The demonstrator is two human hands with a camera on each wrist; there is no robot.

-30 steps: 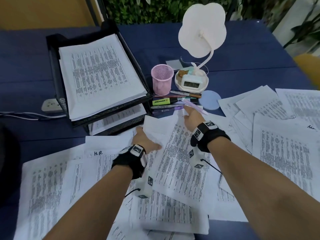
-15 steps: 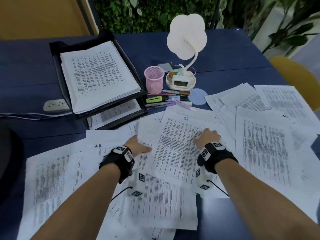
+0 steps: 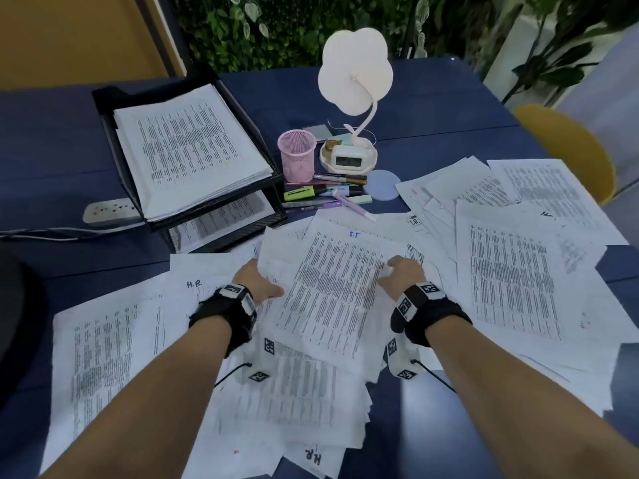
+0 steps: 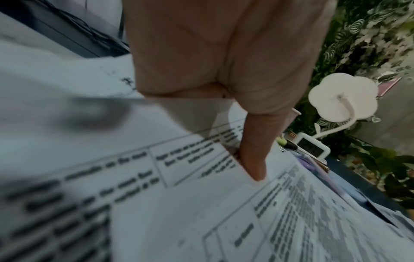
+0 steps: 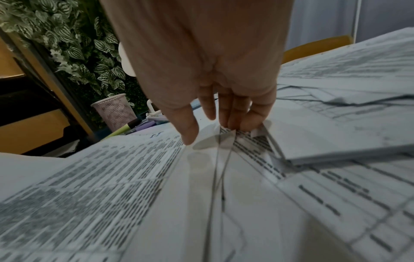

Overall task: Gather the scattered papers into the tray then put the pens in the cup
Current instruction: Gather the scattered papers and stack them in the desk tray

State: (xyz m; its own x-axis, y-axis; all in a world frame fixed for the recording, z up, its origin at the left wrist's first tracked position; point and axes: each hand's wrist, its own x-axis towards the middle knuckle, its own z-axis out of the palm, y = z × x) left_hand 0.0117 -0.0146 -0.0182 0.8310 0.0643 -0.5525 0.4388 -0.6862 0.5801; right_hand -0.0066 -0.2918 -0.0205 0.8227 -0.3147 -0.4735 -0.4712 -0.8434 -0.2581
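Note:
White printed papers [image 3: 332, 288] lie scattered over the blue table, piled thickest in the middle. My left hand [image 3: 257, 281] holds the pile's left edge, thumb [image 4: 253, 159] on top and fingers hidden under the sheets. My right hand [image 3: 401, 271] is at the pile's right edge, thumb on the top sheet and straight fingertips [image 5: 226, 122] pressing the sheets beside it. The black two-tier tray [image 3: 100, 96] at the back left holds a stack of papers. The empty pink mesh cup [image 3: 296, 155] stands right of the tray. Several pens and highlighters [image 3: 325, 193] lie in front of the cup.
A white flower-shaped lamp with a clock base [image 3: 349, 157] stands right of the cup, and a round blue coaster [image 3: 382, 184] lies beside the pens. A power strip [image 3: 110, 210] with its cable lies left of the tray. A yellow chair [image 3: 567, 150] stands at the table's far right.
Both hands have drawn back toward me from near the pens, and the middle sheets have slid with them into a tighter pile.

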